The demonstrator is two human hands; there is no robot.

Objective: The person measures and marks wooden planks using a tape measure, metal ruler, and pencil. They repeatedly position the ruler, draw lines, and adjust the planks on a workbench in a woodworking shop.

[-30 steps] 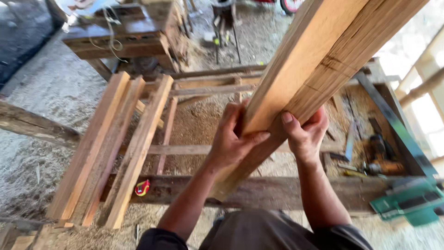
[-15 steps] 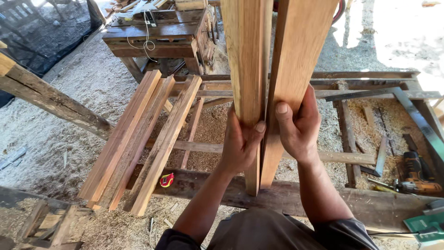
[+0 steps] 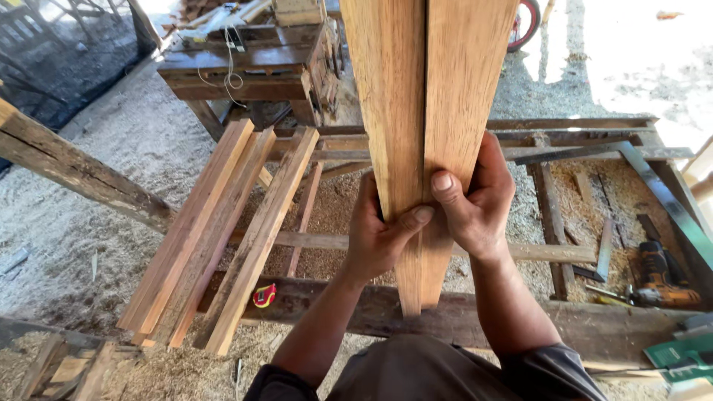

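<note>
Left hand [image 3: 379,238]: fingers closed round the left plank [image 3: 390,111], thumb across its front face.
Right hand [image 3: 475,200]: fingers wrapped on the right plank [image 3: 464,96], thumb at the seam.
Planks: upright, side by side, touching, lower ends just below the fingers.
Left of the fingers: stacked boards [image 3: 215,230] leaning on a wooden frame [image 3: 475,315]; tape measure [image 3: 264,295] below them.
Far right: drill [image 3: 657,278].

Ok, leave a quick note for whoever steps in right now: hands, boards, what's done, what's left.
Left hand: gripping the left plank.
Right hand: gripping the right plank.
Both planks stand upright, edge to edge, lower ends at the front beam.
Done: three planks lie stacked on the frame to the left.
Left: the held pair is not yet set down.
Tape measure on the beam, drill to the right.
</note>
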